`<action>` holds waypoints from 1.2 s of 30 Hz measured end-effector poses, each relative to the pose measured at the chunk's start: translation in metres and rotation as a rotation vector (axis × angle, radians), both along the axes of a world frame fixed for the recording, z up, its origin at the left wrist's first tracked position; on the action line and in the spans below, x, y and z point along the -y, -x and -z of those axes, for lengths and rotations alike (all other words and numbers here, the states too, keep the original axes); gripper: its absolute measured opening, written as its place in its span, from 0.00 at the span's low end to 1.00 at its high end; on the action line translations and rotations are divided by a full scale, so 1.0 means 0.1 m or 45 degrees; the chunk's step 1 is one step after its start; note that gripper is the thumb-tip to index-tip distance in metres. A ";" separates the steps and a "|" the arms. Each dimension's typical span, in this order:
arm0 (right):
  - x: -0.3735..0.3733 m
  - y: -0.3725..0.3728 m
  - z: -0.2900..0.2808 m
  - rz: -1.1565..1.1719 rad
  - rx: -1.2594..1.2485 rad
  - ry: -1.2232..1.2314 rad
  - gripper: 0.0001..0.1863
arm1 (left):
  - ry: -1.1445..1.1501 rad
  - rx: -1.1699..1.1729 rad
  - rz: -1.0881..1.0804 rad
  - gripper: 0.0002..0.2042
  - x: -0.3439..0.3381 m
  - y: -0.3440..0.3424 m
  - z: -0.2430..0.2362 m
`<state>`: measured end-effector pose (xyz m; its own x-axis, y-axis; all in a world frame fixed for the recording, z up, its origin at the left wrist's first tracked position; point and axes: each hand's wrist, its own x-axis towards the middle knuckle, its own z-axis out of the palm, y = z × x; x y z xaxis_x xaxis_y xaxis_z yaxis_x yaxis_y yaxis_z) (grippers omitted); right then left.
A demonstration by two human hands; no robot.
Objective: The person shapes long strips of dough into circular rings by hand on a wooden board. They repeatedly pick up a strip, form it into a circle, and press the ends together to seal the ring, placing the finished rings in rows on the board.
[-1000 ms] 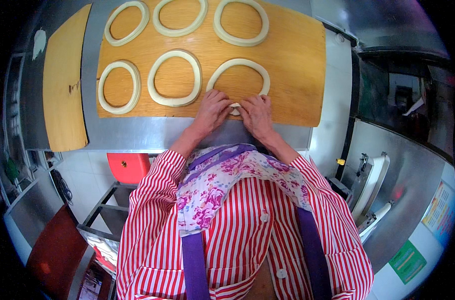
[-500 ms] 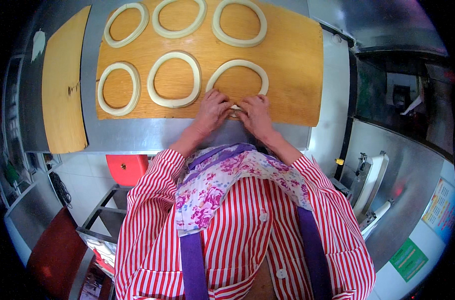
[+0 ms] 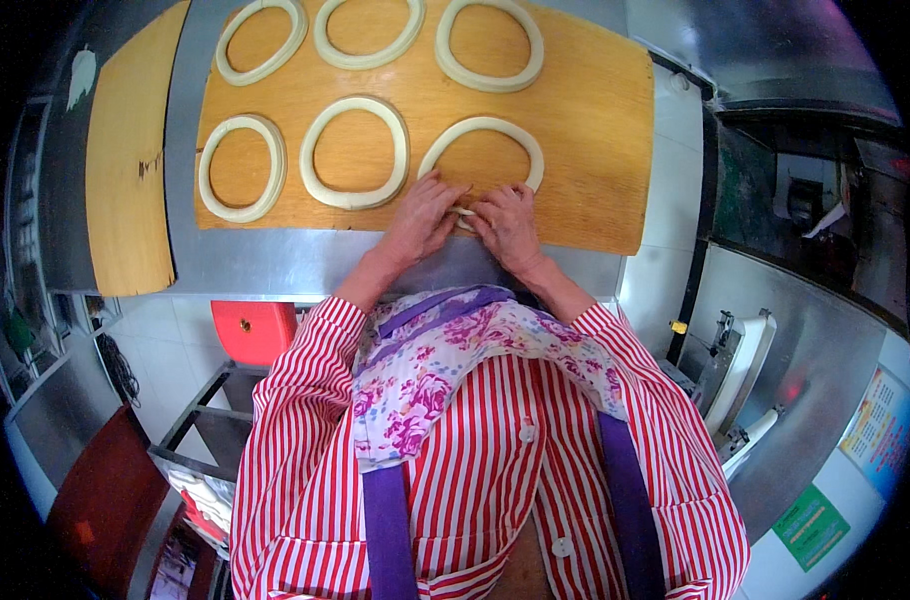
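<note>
The dough ring (image 3: 481, 150) under work lay at the near right of the wooden board (image 3: 595, 120), its front arc close to the board's near edge. The left hand (image 3: 422, 215) and the right hand (image 3: 507, 222) rested side by side on that front arc, fingers curled narrow and pressing the dough; a short section of the ring showed between the two hands. Whether the fingertips pinched the dough or only pressed it could not be determined.

Five further dough rings occupied the same board. One oval ring (image 3: 355, 153) lay just left of the worked ring, and a smaller round ring (image 3: 241, 167) lay left of that, near the board's left edge. Three rings (image 3: 367, 30) formed a row along the board's far side.

The board sat on a metal table (image 3: 275, 262). A second, narrower wooden board (image 3: 130, 170) lay left of the first board, apart from it. A red stool (image 3: 255, 330) stood below the table's near edge.
</note>
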<state>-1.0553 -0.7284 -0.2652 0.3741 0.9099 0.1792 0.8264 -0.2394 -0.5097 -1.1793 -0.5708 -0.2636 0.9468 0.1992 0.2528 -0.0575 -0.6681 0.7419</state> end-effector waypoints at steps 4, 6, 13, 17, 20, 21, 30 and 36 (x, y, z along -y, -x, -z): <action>0.03 0.01 -0.05 0.076 0.016 -0.053 0.07 | -0.025 -0.014 0.009 0.22 -0.01 0.01 0.06; 0.04 0.01 -0.05 0.060 -0.003 0.007 0.07 | -0.036 -0.084 0.024 0.22 -0.03 0.03 0.08; 0.10 -0.03 0.00 0.071 -0.034 -0.034 0.09 | -0.159 -0.040 0.052 0.17 0.01 0.00 0.10; 0.10 -0.03 -0.07 0.065 -0.037 0.066 0.12 | -0.310 -0.161 0.067 0.18 0.03 -0.02 0.08; 0.16 -0.02 -0.12 0.080 -0.016 0.016 0.13 | -0.292 -0.138 0.068 0.16 0.04 -0.04 0.05; 0.17 -0.02 -0.12 0.080 -0.010 0.008 0.13 | -0.280 -0.138 0.083 0.15 0.05 -0.04 0.04; 0.30 -0.26 -0.18 0.029 0.148 0.056 0.18 | -0.249 -0.037 0.135 0.22 0.13 -0.04 0.07; -0.01 -0.75 -0.21 0.558 -0.040 0.108 0.21 | -0.132 0.134 -0.489 0.23 -0.08 -0.37 -0.11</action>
<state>-0.9804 -0.7269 -0.2439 0.7316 0.6754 0.0928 0.6220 -0.6055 -0.4964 -1.1420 -0.5624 -0.2530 0.7764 0.5018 0.3813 0.1389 -0.7264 0.6731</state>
